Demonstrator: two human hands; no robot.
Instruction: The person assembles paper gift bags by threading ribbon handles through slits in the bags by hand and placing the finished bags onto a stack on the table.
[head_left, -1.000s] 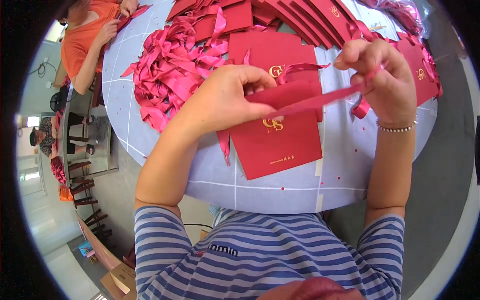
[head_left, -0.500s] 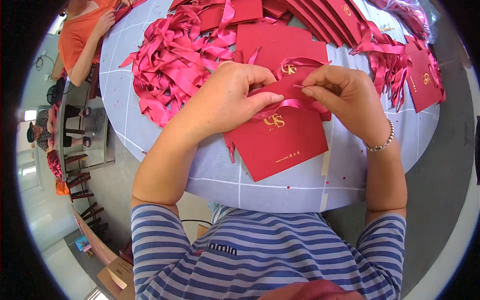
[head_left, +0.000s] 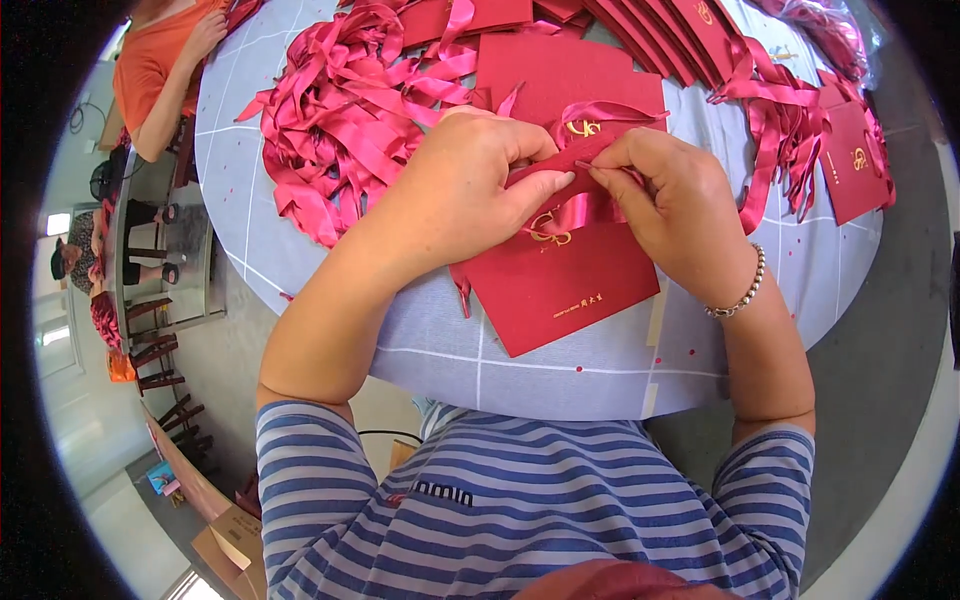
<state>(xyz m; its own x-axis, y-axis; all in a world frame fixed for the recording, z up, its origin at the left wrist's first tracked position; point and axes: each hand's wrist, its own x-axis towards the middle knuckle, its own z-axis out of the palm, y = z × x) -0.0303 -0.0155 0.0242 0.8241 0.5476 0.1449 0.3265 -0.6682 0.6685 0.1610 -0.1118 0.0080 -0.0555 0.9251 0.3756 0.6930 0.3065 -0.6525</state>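
A red paper gift bag (head_left: 575,295) with gold print lies flat near the table's front edge. My left hand (head_left: 475,180) grips its upper edge, thumb on top and fingers curled behind. At that same edge my right hand (head_left: 675,185) pinches thumb against forefinger on the tip of a pink ribbon; most of the tip is hidden. Part of the ribbon (head_left: 572,213) loops down over the bag's front below the left thumb. Just beyond my hands lies another red bag (head_left: 570,75), with a pink ribbon handle (head_left: 620,110) across it.
A heap of loose pink ribbons (head_left: 330,120) lies to the left. Stacked red bags (head_left: 665,40) fill the far side; ribboned bags (head_left: 855,165) and clear plastic (head_left: 820,40) are at right. A person in orange (head_left: 155,80) sits at far left on the grey checked tablecloth (head_left: 560,385).
My right hand has moved slightly left and in, closer to the left thumb. The bag's top edge is now tilted up more, and the ribbon on its front has shifted.
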